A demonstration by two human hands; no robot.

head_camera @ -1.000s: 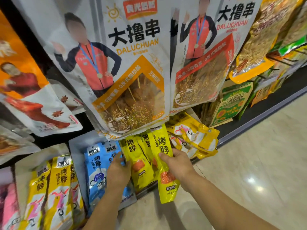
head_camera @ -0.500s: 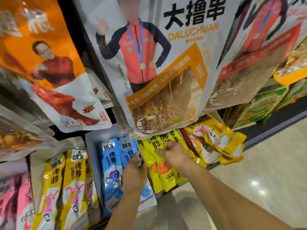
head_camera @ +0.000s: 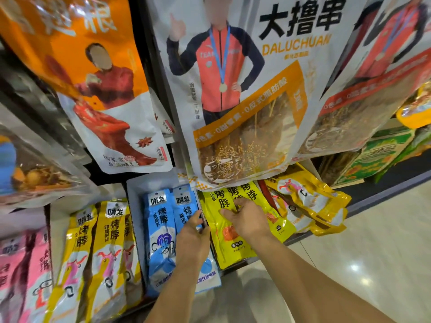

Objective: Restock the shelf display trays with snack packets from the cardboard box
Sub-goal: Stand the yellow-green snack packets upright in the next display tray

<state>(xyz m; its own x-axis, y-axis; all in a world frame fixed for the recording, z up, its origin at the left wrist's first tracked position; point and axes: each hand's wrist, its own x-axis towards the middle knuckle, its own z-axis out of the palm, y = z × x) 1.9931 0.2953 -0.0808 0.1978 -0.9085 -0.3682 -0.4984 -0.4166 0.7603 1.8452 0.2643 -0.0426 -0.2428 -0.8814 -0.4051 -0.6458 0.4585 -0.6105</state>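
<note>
overhead, a hanging pouch crowds the hands: right grips yellow packets, left pinches the tray wall.

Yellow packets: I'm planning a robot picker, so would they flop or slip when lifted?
Probably floppy: the yellow packets are long, thin pouches overlapping under the right hand. Likely slippery: their film looks glossy. Probably light, being flat.

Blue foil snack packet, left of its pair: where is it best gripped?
Probably pinch the top header of the blue foil snack packet, coming from above: it lies flat in the white tray, header uncovered, while the left hand crowds its lower right edge.
</note>
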